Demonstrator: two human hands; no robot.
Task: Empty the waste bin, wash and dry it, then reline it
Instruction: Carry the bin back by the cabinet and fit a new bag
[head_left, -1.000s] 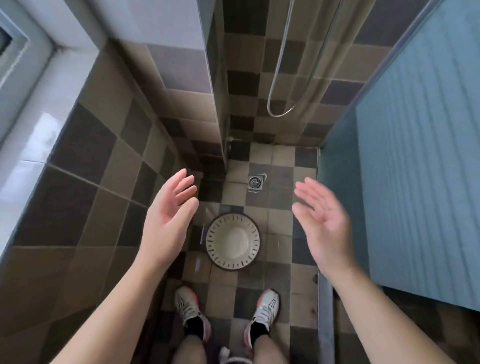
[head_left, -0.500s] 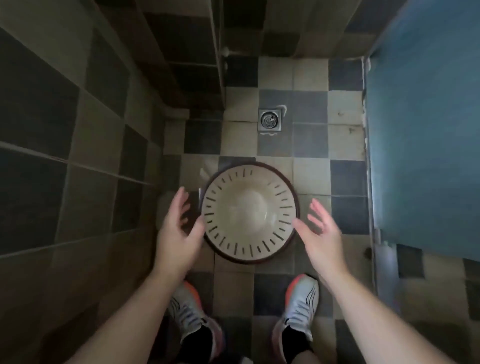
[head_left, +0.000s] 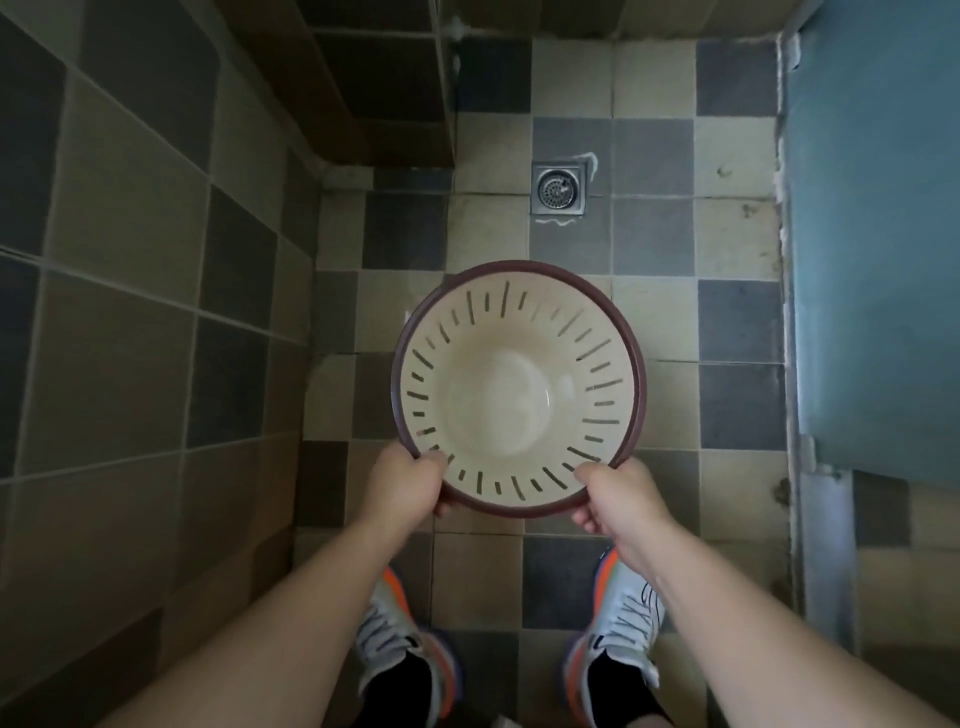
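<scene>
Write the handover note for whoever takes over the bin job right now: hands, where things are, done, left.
Left hand grips the near-left rim of the waste bin; right hand grips the near-right rim.
The bin is upright, mouth up, over the tiled floor just ahead of the shoes; whether it still rests on the floor cannot be told. The floor drain lies beyond it, the blue door to the right.
Done: the bin shows no rubbish and no liner.
Left: whether it is washed cannot be told; otherwise wash, dry, reline. No liner is in view.
</scene>
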